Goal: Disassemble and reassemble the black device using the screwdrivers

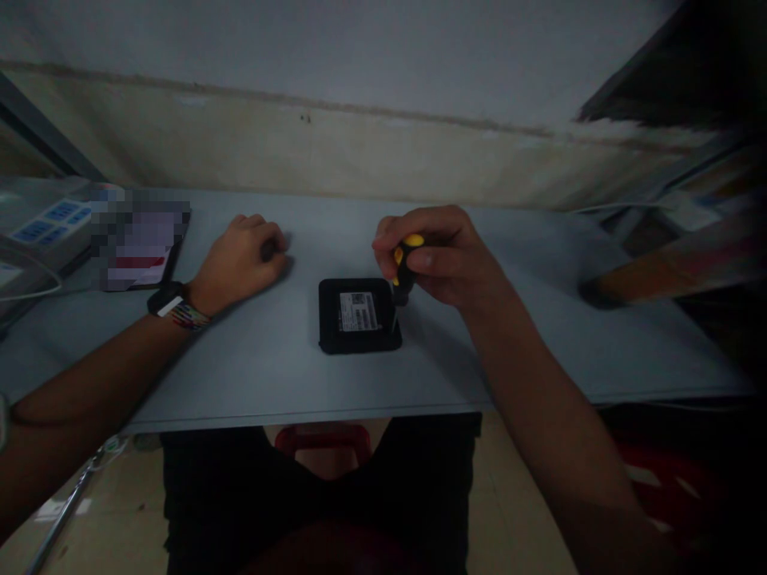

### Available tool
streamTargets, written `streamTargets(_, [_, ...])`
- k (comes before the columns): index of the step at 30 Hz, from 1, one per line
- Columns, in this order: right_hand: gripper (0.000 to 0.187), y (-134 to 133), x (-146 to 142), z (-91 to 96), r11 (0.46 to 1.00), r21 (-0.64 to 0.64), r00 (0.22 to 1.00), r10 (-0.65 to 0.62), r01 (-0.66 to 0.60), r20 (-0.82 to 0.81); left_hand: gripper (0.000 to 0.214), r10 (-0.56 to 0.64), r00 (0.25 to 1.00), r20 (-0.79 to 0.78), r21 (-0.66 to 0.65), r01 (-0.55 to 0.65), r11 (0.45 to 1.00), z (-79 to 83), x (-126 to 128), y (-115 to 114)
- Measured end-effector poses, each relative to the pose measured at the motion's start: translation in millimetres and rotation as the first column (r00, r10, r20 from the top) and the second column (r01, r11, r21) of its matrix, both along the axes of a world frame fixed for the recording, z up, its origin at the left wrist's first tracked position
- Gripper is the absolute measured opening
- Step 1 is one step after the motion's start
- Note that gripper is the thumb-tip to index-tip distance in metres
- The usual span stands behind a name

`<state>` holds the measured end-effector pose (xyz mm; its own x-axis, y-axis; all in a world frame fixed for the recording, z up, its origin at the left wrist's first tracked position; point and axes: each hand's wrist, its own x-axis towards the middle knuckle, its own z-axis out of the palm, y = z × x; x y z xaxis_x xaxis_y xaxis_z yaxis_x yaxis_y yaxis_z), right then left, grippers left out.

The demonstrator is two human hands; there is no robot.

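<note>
A flat black square box (329, 321) with rounded corners lies on the grey table, a white printed label (358, 311) facing up. My right hand (449, 254) grips a black-and-yellow screwdriver (406, 267) by its handle. The thin shaft points down at the box's right edge; whether its tip sits in a screw is too dark to tell. To the left of the box, apart from it, my left hand (240, 257) rests on the table with its fingers curled in. A dark spot shows between thumb and fingers there; I cannot tell if it is an object or shadow.
A phone (149, 251) with a lit screen lies left of my left wrist. Behind it stands a box with blue labels (53, 222). At the right, a blurred orange cylinder (653, 275) lies on the table (269, 375). A wall (359, 160) closes off the back.
</note>
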<state>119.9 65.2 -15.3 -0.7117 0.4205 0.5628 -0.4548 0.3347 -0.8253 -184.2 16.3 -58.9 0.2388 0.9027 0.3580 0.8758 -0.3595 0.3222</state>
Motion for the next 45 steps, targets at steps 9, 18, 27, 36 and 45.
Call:
streamTargets(9, [0.029,-4,4,5.8,1.0,-0.006,1.0,-0.019,0.02,0.016,0.021,0.041,0.998,0.052,0.035,-0.043,0.998,0.4,3,-3])
streamTargets(18, [0.03,-4,4,5.4,0.999,-0.023,0.999,-0.028,0.029,0.023,0.02,0.053,0.995,0.081,0.072,-0.059,0.996,-1.1,4,-3])
streamTargets(27, [0.027,-8,3,5.7,0.997,-0.03,0.998,0.069,-0.069,0.005,0.019,-0.001,0.995,0.101,0.115,-0.011,0.993,-3.1,5,-5])
streamTargets(36, [0.022,-11,6,16.1,0.989,-0.072,0.987,0.134,-0.128,0.092,0.068,-0.506,0.858,0.084,-0.018,0.509,0.86,4.9,74,-42])
streamTargets(45, [0.035,-3,5,21.3,0.955,-0.246,0.968,0.206,-0.166,0.144,0.087,-0.544,0.834,-0.089,0.019,0.547,0.837,-16.5,90,-34])
